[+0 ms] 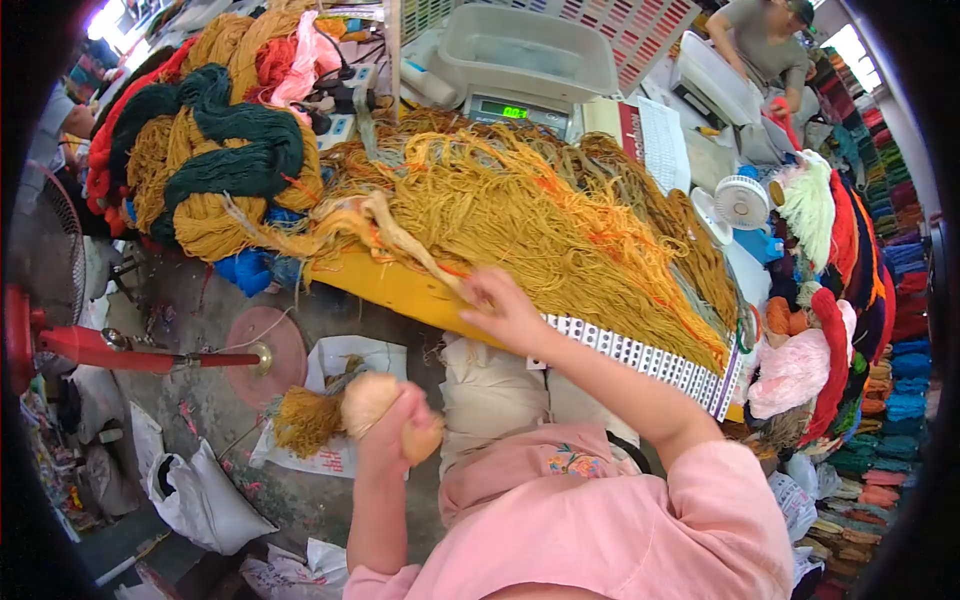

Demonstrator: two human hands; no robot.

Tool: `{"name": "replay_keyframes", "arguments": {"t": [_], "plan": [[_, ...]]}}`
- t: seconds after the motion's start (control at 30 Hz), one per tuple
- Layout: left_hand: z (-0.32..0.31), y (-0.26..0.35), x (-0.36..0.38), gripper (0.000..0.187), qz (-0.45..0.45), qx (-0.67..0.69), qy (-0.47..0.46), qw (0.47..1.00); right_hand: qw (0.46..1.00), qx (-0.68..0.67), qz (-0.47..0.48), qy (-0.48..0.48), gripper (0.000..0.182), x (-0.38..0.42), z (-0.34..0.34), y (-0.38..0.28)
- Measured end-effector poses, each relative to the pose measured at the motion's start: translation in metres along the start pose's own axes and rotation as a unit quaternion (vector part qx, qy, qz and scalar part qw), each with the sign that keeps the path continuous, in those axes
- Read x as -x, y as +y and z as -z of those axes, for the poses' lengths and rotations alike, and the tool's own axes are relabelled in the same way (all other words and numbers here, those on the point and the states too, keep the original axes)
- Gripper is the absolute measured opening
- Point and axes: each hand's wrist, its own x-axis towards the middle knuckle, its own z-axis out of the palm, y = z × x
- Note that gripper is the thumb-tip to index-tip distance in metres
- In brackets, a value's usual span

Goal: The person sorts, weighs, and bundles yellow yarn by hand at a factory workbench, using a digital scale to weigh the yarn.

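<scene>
My left hand is closed around a pale peach yarn bundle, held low in front of my lap; some motion blurs it. At the front edge of the yellow table, my right hand pinches the end of a beige yarn strand. That strand stretches up and left to an orange-tan tangle. Beyond my right hand spreads a wide heap of mustard yarn, with brighter orange threads mixed in along its far side.
Behind the heap, a digital scale carries a clear plastic tub. Dark green skeins lie at left. A red fan stand is at the left edge. A small white fan stands right. Another person sits at the back right.
</scene>
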Motion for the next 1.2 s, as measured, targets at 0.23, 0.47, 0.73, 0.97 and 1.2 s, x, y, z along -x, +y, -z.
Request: {"name": "replay_keyframes", "arguments": {"t": [0.23, 0.47, 0.73, 0.97, 1.2], "plan": [[-0.074, -0.040, -0.046, 0.036, 0.034, 0.024, -0.171, 0.984, 0.879, -0.381, -0.272, 0.088, 0.010, 0.079, 0.061, -0.053], [-0.091, -0.059, -0.037, 0.057, 0.023, -0.058, -0.260, 0.964, 0.853, -0.461, -0.232, 0.078, 0.009, 0.090, 0.072, -0.063], [-0.112, -0.063, -0.027, 0.034, 0.059, -0.032, -0.180, 0.981, 0.774, -0.578, -0.230, 0.118, 0.008, 0.106, 0.084, -0.066], [-0.110, -0.069, -0.033, 0.033, 0.062, -0.008, -0.197, 0.978, 0.843, -0.470, -0.256, 0.063, 0.013, 0.103, 0.081, -0.063], [-0.110, -0.054, -0.039, 0.017, 0.050, -0.013, -0.135, 0.989, 0.701, -0.657, -0.257, 0.104, 0.012, 0.096, 0.088, -0.066]]}}
